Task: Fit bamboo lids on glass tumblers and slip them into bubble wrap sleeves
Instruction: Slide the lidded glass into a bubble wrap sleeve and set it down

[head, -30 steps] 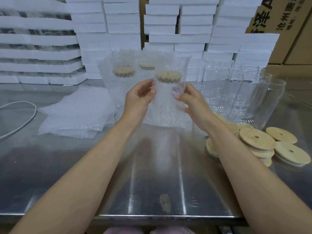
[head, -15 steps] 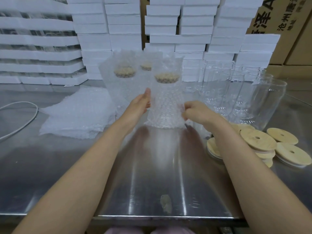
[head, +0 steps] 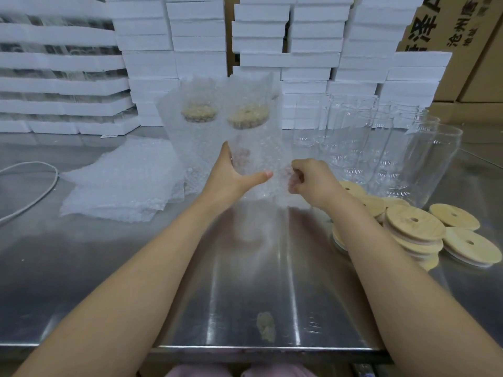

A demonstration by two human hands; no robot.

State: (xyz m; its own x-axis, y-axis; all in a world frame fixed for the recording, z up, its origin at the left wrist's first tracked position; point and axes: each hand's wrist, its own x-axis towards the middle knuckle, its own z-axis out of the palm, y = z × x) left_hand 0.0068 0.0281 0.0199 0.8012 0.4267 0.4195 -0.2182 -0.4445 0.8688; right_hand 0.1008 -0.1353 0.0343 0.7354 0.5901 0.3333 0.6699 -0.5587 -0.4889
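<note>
A bare steel desk (head: 168,268), streaked with reflected light and marked by one pale smudge (head: 265,326) near its front edge, carries a packing job in mid-run. Two forearms reach over it to the piece in hand. The left hand (head: 231,178) holds a lidded tumbler (head: 258,142) from the side, its thumb laid across the front and its fingers showing faintly through the wrap behind. The right hand (head: 313,180), its fingers curled, pinches the lower right side of the bubble wrap sleeve (head: 253,85) that already covers the glass.

The tumbler stands at the desk's middle with its base on or just above the steel; which of the two cannot be told. Its bamboo lid (head: 248,115) shows tan through the wrap, and the sleeve's top rises well above it. This piece looks all but finished.

Just behind and to the left stands a second wrapped tumbler (head: 199,115), also lidded. Much appears left to do: a heap of flat sleeves (head: 122,183) lies on the left, loose bamboo lids (head: 413,227) are stacked on the right, and a cluster of bare glass tumblers (head: 367,137) waits beyond them. A white cable (head: 40,186) loops at the far left.

Stacked white foam boxes (head: 198,36) wall the back of the room, with printed cardboard cartons (head: 462,36) at the right.
</note>
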